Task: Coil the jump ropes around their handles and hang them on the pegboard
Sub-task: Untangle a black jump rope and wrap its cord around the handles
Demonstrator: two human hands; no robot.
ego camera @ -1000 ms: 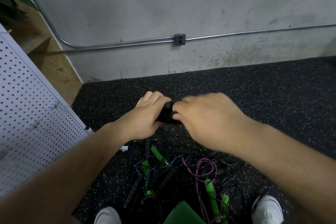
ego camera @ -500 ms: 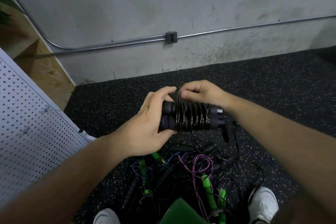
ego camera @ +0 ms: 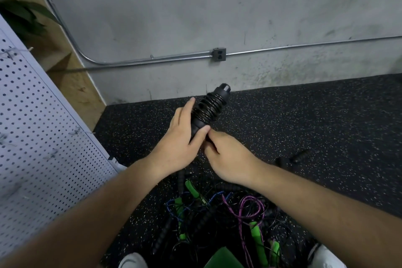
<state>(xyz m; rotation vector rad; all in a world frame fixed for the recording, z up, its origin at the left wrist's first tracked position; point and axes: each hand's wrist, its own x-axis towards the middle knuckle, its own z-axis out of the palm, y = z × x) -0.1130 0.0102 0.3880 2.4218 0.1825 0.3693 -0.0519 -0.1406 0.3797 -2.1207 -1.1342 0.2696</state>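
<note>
1. Here, the left hand (ego camera: 180,143) grips the lower part of a black jump rope (ego camera: 210,107), thumb curled over its front, fingers pressed together along its far side
2. The cord is wound in tight turns round its handles; this bundle is held in the air above the floor (ego camera: 304,115), tilted with its capped end up and to the right, towards the wall
3. The right hand (ego camera: 228,159) sits just beside the left, fingers curled, fingertips at the bundle's lower end and touching the left thumb; whether they pinch the cord cannot be told
4. The pegboard (ego camera: 43,137) stands at the left, well apart from the bundle
5. Below the hands a tangle of ropes (ego camera: 217,213), green-handled and purple-corded, lies between white shoes (ego camera: 132,261); a loose black handle (ego camera: 301,155) lies to the right
</note>
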